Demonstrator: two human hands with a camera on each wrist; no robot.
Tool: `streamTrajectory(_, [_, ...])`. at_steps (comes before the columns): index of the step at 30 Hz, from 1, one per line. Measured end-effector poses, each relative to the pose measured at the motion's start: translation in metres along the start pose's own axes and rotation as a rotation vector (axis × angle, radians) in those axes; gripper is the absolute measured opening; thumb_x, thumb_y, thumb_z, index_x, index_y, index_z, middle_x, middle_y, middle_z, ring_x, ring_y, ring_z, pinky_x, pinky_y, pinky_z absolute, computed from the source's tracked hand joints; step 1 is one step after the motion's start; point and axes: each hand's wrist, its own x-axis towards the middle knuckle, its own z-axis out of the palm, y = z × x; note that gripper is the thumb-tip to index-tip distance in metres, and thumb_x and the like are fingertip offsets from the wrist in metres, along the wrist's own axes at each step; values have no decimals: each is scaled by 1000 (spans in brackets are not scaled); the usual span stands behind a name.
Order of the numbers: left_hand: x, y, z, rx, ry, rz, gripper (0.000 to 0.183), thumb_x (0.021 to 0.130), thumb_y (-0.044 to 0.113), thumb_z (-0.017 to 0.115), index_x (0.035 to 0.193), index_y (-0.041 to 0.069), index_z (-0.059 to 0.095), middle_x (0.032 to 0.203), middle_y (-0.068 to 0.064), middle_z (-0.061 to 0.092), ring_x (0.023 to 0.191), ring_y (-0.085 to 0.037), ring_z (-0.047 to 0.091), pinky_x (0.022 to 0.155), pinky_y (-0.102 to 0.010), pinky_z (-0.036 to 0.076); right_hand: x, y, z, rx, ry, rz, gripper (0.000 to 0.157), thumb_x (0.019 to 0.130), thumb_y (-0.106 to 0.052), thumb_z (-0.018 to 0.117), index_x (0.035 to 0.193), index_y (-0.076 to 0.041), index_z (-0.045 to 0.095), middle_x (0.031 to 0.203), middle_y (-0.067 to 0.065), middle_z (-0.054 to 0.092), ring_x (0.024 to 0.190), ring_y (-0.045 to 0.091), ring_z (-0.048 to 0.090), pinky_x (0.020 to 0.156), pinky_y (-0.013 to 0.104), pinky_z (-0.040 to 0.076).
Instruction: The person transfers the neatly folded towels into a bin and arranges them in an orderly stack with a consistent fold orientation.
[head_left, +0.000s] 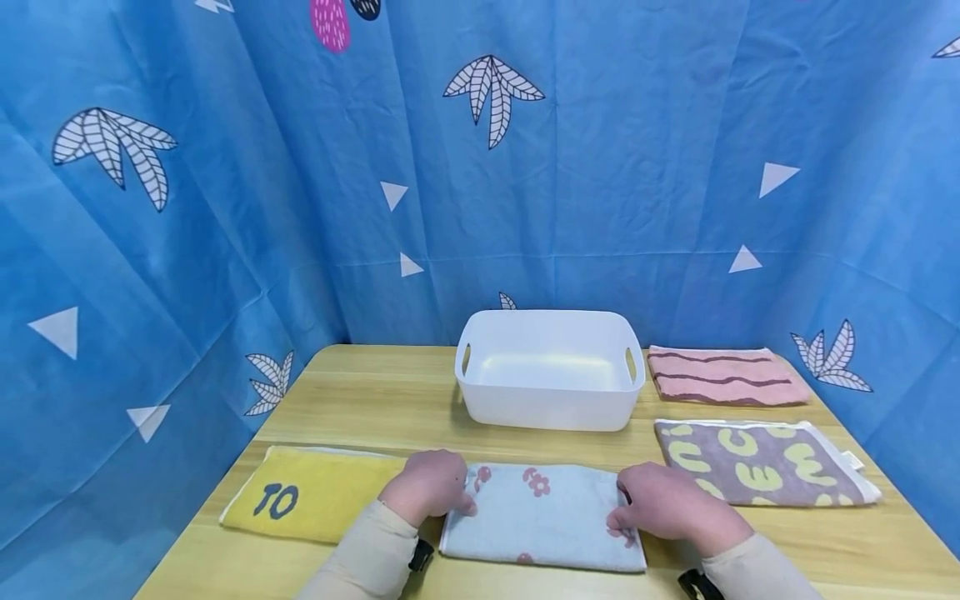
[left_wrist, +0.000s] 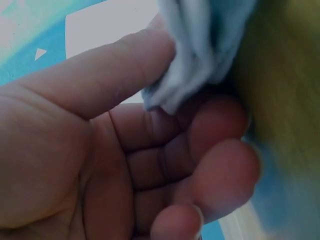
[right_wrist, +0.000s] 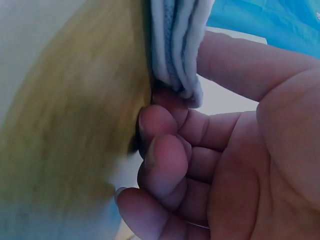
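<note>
A folded light-blue towel [head_left: 543,512] with pink flowers lies flat at the front middle of the table. My left hand [head_left: 437,483] pinches its left edge, thumb on top and curled fingers below; the left wrist view shows the folded layers of the towel [left_wrist: 195,55] between them. On the opposite side my right hand [head_left: 667,504] grips the right edge the same way, and the stacked layers of the towel [right_wrist: 177,50] show in the right wrist view. The fingertips under the cloth are partly hidden.
Behind the towel stands a white plastic basket [head_left: 547,410] with side handles. A folded yellow towel [head_left: 322,492] lies at left. On the right are a purple-grey lettered towel [head_left: 765,467] and, farther back, a pink striped towel [head_left: 723,377]. A blue curtain [head_left: 600,208] surrounds the wooden table [head_left: 390,375].
</note>
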Motion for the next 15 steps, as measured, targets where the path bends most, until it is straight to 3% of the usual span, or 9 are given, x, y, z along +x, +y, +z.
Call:
streamTrajectory(9, [1,1,2,-18,-46,80,31,77,33,73,60,18,53,60,4,49,54,-13,45,53,-30,39,-1,0,0,0,-37,-39,24,79,-31,67,62,-23,52,57,-9,49,55,10,45,59,32,38])
streamTrajectory(15, [-1,0,0,-23,-60,122,25,78,23,68,61,17,49,60,3,48,53,-13,45,50,-30,39,-1,2,1,1,-11,-121,20,82,-27,63,65,-27,53,58,-17,49,56,6,46,60,32,39])
